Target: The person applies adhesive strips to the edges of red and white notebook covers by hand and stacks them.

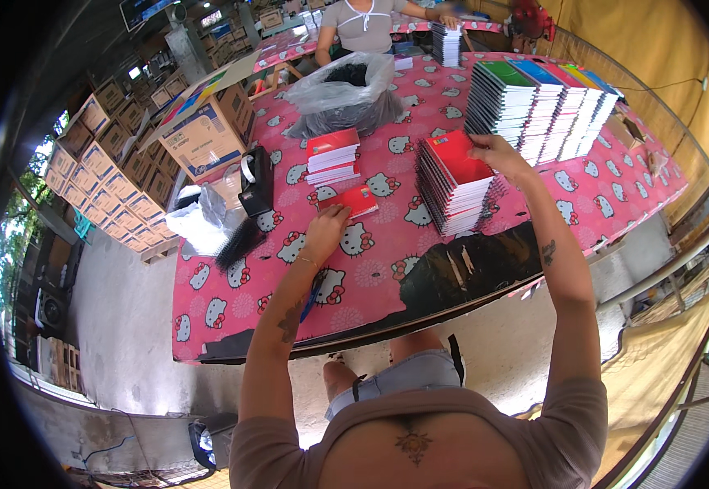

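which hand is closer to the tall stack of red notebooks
Right. The right hand touches the top of the tall stack at its right side. The left hand is apart from it, off to its left, on a red booklet.

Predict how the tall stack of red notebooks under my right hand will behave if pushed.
The stack of red notebooks may shear or topple, being tall and apparently unbound. It is probably heavy, given its many paper layers. The dark bindings along its side could snag as notebooks slide.
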`<state>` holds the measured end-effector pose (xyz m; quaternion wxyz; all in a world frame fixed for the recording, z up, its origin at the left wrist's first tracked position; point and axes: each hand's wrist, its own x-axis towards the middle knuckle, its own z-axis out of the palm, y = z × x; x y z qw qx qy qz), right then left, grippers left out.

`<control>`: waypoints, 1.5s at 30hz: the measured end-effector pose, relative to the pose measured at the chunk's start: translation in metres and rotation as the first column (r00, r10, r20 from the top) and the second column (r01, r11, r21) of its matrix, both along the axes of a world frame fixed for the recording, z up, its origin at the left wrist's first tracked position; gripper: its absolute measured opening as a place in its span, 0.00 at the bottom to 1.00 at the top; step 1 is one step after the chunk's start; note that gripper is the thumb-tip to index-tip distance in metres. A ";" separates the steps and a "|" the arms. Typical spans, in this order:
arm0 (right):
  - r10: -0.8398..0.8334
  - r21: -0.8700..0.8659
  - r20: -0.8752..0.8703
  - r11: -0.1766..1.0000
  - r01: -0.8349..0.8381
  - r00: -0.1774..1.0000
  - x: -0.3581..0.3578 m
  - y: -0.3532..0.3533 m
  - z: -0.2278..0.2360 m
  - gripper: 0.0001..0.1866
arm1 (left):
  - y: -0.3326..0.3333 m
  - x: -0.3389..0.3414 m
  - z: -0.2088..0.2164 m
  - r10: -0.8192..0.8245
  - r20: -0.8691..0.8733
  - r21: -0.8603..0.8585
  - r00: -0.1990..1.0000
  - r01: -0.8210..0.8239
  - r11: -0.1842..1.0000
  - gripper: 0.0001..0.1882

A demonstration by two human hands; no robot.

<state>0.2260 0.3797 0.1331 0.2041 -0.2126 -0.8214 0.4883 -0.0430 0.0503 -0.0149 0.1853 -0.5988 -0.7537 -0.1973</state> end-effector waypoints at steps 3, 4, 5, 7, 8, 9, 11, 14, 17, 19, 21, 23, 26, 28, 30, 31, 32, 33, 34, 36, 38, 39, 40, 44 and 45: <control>-0.105 0.248 -0.011 0.963 0.104 0.994 0.005 -0.003 0.000 0.35 | 0.004 0.003 0.006 -0.044 0.060 -0.001 0.997 0.044 0.999 0.12; -0.181 0.379 -0.084 0.904 0.200 0.980 0.007 -0.015 -0.001 0.35 | 0.000 0.008 0.008 -0.013 0.056 0.043 0.998 0.011 0.999 0.12; -0.245 0.496 -0.174 0.815 0.300 0.954 0.010 -0.033 0.005 0.35 | -0.002 0.018 0.020 0.015 0.046 0.090 0.999 -0.019 0.996 0.12; 0.028 0.500 -0.373 0.848 0.176 0.927 0.020 -0.105 0.031 0.37 | -0.013 0.036 0.051 -0.002 0.018 0.161 1.000 -0.001 0.987 0.13; 0.136 0.466 -0.343 0.884 0.042 0.930 0.025 -0.138 0.022 0.37 | -0.022 0.052 0.062 -0.060 0.011 0.169 0.998 0.058 0.984 0.14; 0.250 0.425 -0.314 0.900 -0.100 0.916 0.029 -0.167 0.010 0.37 | -0.031 0.066 0.064 -0.113 0.007 0.175 0.994 0.110 0.978 0.14; 0.291 0.474 -0.331 0.874 -0.109 0.898 0.021 -0.200 -0.043 0.37 | -0.041 0.097 0.053 -0.208 0.079 0.142 0.975 0.196 0.970 0.10; 0.139 -0.113 -0.269 0.978 -0.174 0.953 0.019 -0.211 -0.136 0.29 | -0.038 0.140 0.047 -0.232 0.184 0.208 0.955 0.193 0.959 0.12; 0.067 -0.261 -0.287 0.954 -0.145 0.956 0.017 -0.211 -0.157 0.20 | -0.044 0.123 0.032 -0.182 0.390 0.484 0.903 -0.033 0.874 0.14; 0.019 -0.241 -0.221 0.968 -0.073 0.975 0.023 -0.208 -0.160 0.14 | -0.076 0.041 0.034 0.155 0.413 0.391 0.897 -0.328 0.860 0.16; 0.003 -0.347 -0.215 0.934 -0.080 0.977 0.017 -0.217 -0.155 0.11 | -0.134 -0.036 0.032 0.495 0.149 0.391 0.856 -0.511 0.766 0.15; 0.028 -0.354 -0.219 0.929 -0.106 0.975 0.009 -0.226 -0.149 0.12 | -0.194 -0.078 0.007 0.670 -0.020 0.081 0.742 -0.667 0.741 0.11; 0.094 -0.339 -0.261 0.923 -0.182 0.961 0.003 -0.219 -0.157 0.13 | -0.197 -0.093 -0.003 0.574 -0.222 -0.032 0.788 -0.594 0.804 0.08; 0.066 -0.345 -0.263 0.925 -0.157 0.963 0.007 -0.214 -0.153 0.13 | -0.169 -0.080 -0.003 0.604 -0.147 0.081 0.783 -0.599 0.797 0.08; 0.075 -0.380 -0.252 0.909 -0.170 0.965 0.010 -0.219 -0.152 0.13 | -0.174 -0.070 -0.006 0.610 -0.120 0.092 0.784 -0.603 0.793 0.08; 0.086 -0.404 -0.241 0.897 -0.181 0.967 0.007 -0.220 -0.152 0.13 | -0.179 -0.068 -0.005 0.592 -0.129 0.054 0.795 -0.591 0.805 0.09; 0.092 -0.423 -0.231 0.887 -0.185 0.969 0.007 -0.218 -0.151 0.13 | -0.177 -0.065 -0.001 0.570 -0.135 0.021 0.811 -0.572 0.820 0.10; 0.109 -0.408 -0.233 0.891 -0.199 0.966 0.007 -0.216 -0.154 0.13 | -0.175 -0.062 0.001 0.550 -0.119 0.091 0.827 -0.542 0.835 0.10; 0.126 -0.394 -0.234 0.894 -0.212 0.964 0.006 -0.214 -0.160 0.13 | -0.174 -0.057 0.003 0.528 -0.105 0.161 0.842 -0.510 0.845 0.10; 0.141 -0.386 -0.234 0.895 -0.224 0.962 0.010 -0.211 -0.159 0.13 | -0.172 -0.042 0.002 0.529 -0.042 0.197 0.848 -0.512 0.836 0.11; 0.152 -0.400 -0.249 0.883 -0.245 0.956 0.009 -0.215 -0.150 0.12 | -0.186 -0.031 -0.004 0.591 0.036 0.124 0.806 -0.590 0.797 0.11; 0.156 -0.394 -0.246 0.885 -0.246 0.957 0.007 -0.217 -0.148 0.12 | -0.193 -0.031 -0.006 0.579 -0.021 0.125 0.815 -0.573 0.810 0.11; 0.161 -0.389 -0.242 0.888 -0.248 0.957 0.005 -0.218 -0.147 0.11 | -0.200 -0.031 -0.009 0.566 -0.078 0.124 0.821 -0.555 0.823 0.11; 0.201 -0.336 -0.187 0.907 -0.255 0.961 0.004 -0.217 -0.150 0.13 | -0.189 -0.027 0.000 0.565 -0.056 0.114 0.823 -0.557 0.822 0.12; 0.202 -0.331 -0.208 0.906 -0.263 0.957 0.003 -0.220 -0.149 0.13 | -0.188 -0.025 0.003 0.567 -0.043 0.179 0.822 -0.552 0.814 0.11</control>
